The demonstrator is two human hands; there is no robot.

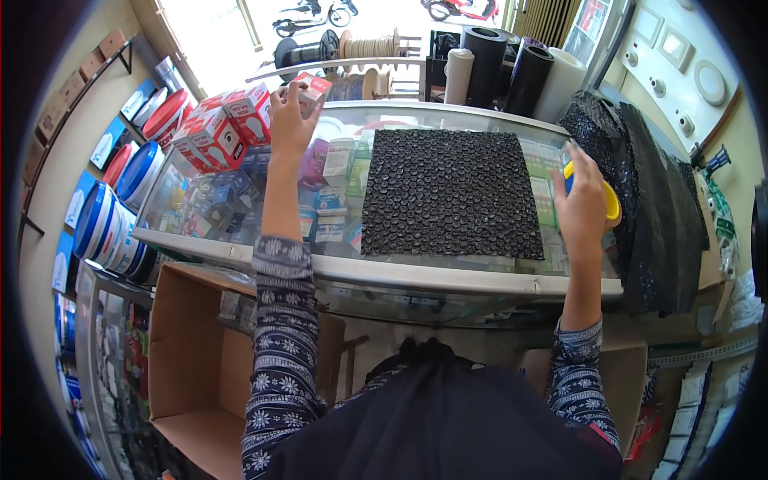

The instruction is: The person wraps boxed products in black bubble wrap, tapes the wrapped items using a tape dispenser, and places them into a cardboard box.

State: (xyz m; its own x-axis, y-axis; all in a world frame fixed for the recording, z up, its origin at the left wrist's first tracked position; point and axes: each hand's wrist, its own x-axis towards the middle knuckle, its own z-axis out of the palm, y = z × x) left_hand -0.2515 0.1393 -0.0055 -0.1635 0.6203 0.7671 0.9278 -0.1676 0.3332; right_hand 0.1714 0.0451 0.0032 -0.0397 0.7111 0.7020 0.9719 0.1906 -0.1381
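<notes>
My left hand (294,120) is closed around a small red and white light bulb box (314,86) at the far left part of the glass counter. Beside it stand several more red and white bulb boxes (210,138), grouped together. A black sheet of bubble wrap (452,194) lies flat in the middle of the counter. At the right end, my right hand (582,196) has its thumb apart from its stretched fingers. It is over a yellow and blue object (612,206), mostly hidden by the hand, so its kind is unclear.
Small packages show through the glass counter (448,272). A cardboard box (188,344) stands open below left. Paint tubs (120,224) line the left wall. Black bubble wrap (648,200) hangs at the right. Cable spools (370,46) and black rolls (483,68) stand behind.
</notes>
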